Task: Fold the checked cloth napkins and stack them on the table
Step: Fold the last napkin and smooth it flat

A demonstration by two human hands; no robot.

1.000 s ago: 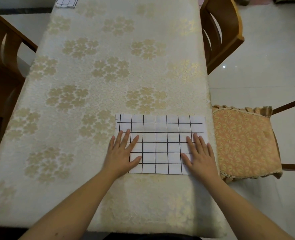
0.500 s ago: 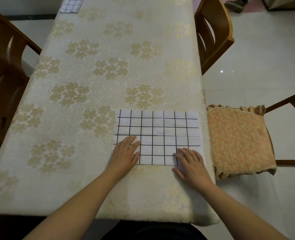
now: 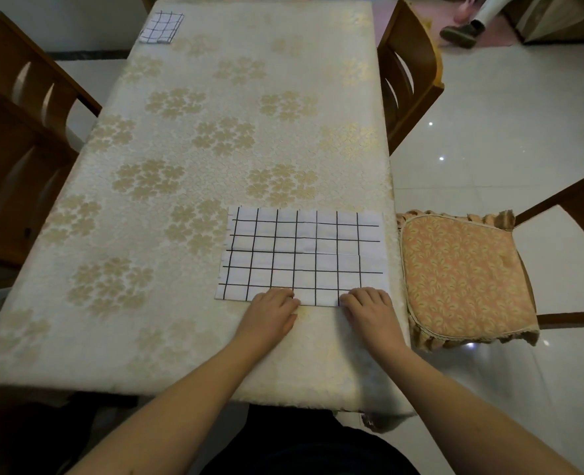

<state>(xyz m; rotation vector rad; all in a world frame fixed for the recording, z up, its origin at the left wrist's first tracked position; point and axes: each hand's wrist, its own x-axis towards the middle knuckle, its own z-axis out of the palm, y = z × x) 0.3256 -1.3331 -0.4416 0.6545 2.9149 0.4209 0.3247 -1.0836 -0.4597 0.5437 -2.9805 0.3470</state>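
Head view, hidden parts: I can't see my fingertips; on both hands they curl down at the near edge of the checked napkin [image 3: 302,257], so whether cloth sits between fingers and thumb is not plain to me.
Head view, cut off: a person's leg and shoe [image 3: 459,35] show at the top right; the rest is out of frame.
Left hand [image 3: 270,315]: fingers curled at the napkin's near hem, left of its middle, knuckles up; it appears to pinch the edge.
Right hand [image 3: 369,311]: same posture near the hem's right end, fingers bent onto the cloth, seemingly gripping it.
Checked napkin: white with black grid lines, lying flat as a wide rectangle on the table [image 3: 180,337], toward its near right side, its right edge close to the table's right edge.
Folded napkin [image 3: 160,27]: a small folded checked square at the far left corner of the table, well apart from my hands.
Tablecloth [image 3: 215,138]: cream with gold flower clusters.
Surroundings: a cushioned chair seat [image 3: 462,279] just beside the table on the right; a wooden chair [image 3: 407,73] farther up that side; another wooden chair [image 3: 19,132] along the left.
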